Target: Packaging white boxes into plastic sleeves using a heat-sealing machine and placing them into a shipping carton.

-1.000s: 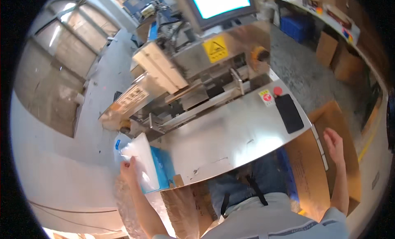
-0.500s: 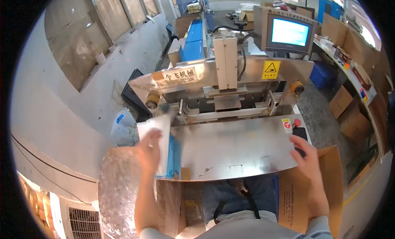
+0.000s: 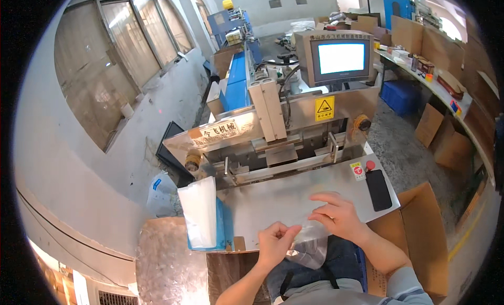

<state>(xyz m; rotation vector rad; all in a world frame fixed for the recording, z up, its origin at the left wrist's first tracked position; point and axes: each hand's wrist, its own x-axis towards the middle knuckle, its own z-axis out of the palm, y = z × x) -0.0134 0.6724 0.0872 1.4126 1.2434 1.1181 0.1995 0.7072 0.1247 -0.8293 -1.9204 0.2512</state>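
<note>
A clear plastic bag [image 3: 310, 254] hangs over my lap at the front edge of the metal table [image 3: 257, 208]. My left hand [image 3: 275, 244] pinches its upper left side between thumb and fingers. By the bag's upper right edge is my right hand [image 3: 342, 218], palm turned inward and fingers bent but apart; whether a fingertip touches the film is hard to see. At the table's left end, a stack of white, translucent plastic bags [image 3: 200, 213] lies on a blue box [image 3: 224, 226].
A black phone [image 3: 378, 190] lies at the table's right end beside a red button [image 3: 370, 165]. Behind the table stands a machine with a metal crossbar [image 3: 294, 118] and a monitor [image 3: 336, 58]. An open cardboard box [image 3: 420, 226] is at my right, clear plastic wrapping [image 3: 170, 258] at my left.
My left hand has moved from the bag stack rightward to the table's front, now with a clear bag. My right hand has left the phone and come inward. The view has shifted.
</note>
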